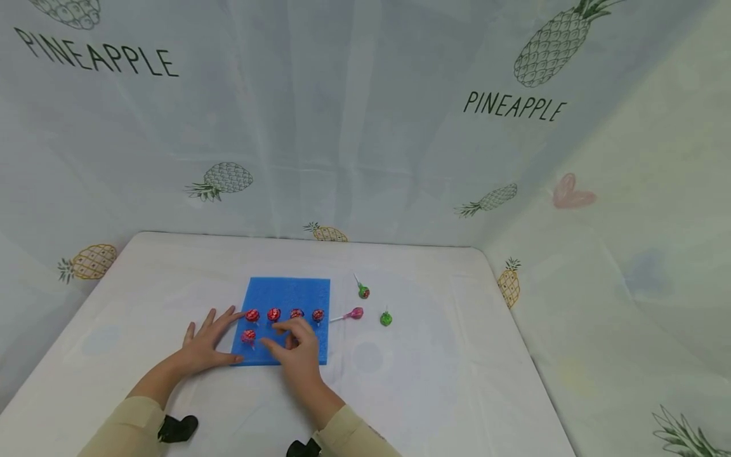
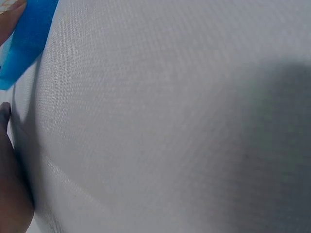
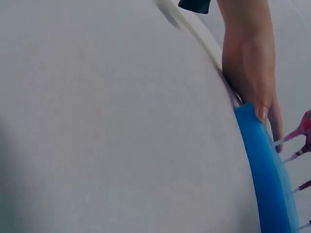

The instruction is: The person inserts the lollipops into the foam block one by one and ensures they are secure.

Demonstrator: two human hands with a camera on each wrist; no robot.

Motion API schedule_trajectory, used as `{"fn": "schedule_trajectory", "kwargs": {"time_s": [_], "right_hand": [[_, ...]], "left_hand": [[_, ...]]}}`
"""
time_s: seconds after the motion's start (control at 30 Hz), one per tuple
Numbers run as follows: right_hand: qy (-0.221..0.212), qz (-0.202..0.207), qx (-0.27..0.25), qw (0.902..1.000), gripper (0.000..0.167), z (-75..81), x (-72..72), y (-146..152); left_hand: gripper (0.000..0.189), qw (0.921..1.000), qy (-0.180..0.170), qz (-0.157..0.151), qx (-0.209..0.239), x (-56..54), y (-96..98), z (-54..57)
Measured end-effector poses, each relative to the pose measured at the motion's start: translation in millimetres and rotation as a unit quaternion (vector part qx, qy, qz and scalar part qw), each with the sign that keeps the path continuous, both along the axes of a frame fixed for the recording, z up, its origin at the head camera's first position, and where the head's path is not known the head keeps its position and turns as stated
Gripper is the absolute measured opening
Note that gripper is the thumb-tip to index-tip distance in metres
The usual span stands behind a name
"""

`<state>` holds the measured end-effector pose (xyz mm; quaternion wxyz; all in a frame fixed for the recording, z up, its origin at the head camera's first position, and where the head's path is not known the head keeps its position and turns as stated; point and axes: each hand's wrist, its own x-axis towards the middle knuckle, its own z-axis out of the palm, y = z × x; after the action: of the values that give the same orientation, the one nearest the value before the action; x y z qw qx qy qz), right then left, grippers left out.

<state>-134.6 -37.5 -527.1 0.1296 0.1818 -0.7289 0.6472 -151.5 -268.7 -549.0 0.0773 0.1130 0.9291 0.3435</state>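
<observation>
A blue foam block (image 1: 288,289) lies on the table with several red-wrapped lollipops (image 1: 274,314) standing in a row across it, sticks down. One pinkish-red lollipop (image 1: 248,337) stands in front of that row's left end. My left hand (image 1: 200,349) spreads along the block's left side, thumb and forefinger touching its edge; the right wrist view also shows the left hand (image 3: 252,68) at the block's end. Over the block's front part is my right hand (image 1: 301,358), thumb and forefinger apart with nothing visible between them. It partly covers one lollipop of the row.
To the right of the block lie a pink lollipop (image 1: 356,313), a green-and-red lollipop (image 1: 363,291) and a green lollipop (image 1: 386,318). They rest on a white-covered table (image 1: 457,355). A pineapple-print curtain (image 1: 388,158) hangs behind and at the sides.
</observation>
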Motion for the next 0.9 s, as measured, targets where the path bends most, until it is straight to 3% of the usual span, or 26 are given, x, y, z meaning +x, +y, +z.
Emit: {"fn": "schedule_trajectory", "kwargs": {"time_s": [0.23, 0.37, 0.5, 0.73, 0.9], "right_hand": [[0.042, -0.027, -0.018, 0.9986, 0.019, 28.3, 7.9, 18], [0.045, -0.044, -0.026, 0.9977, 0.020, 30.3, 7.1, 27], [0.042, -0.068, -0.027, 0.9965, 0.020, 23.2, 3.9, 36], [0.002, -0.113, -0.044, 0.9926, 0.021, -10.8, -11.7, 53], [-0.035, -0.166, -0.058, 0.9839, 0.020, -18.9, -18.8, 68]], "left_hand": [[0.093, 0.9998, -0.014, 0.006, -0.013, -0.3, 1.5, 1.7], [0.093, 0.9998, -0.014, 0.005, -0.009, -0.8, 2.4, 2.5], [0.093, 0.9998, -0.016, 0.005, -0.009, -0.6, 2.7, 2.1], [0.094, 0.9998, -0.015, 0.007, -0.010, -0.8, 2.3, 1.3], [0.094, 0.9998, -0.012, 0.007, -0.011, -1.2, 2.0, 0.9]]}}
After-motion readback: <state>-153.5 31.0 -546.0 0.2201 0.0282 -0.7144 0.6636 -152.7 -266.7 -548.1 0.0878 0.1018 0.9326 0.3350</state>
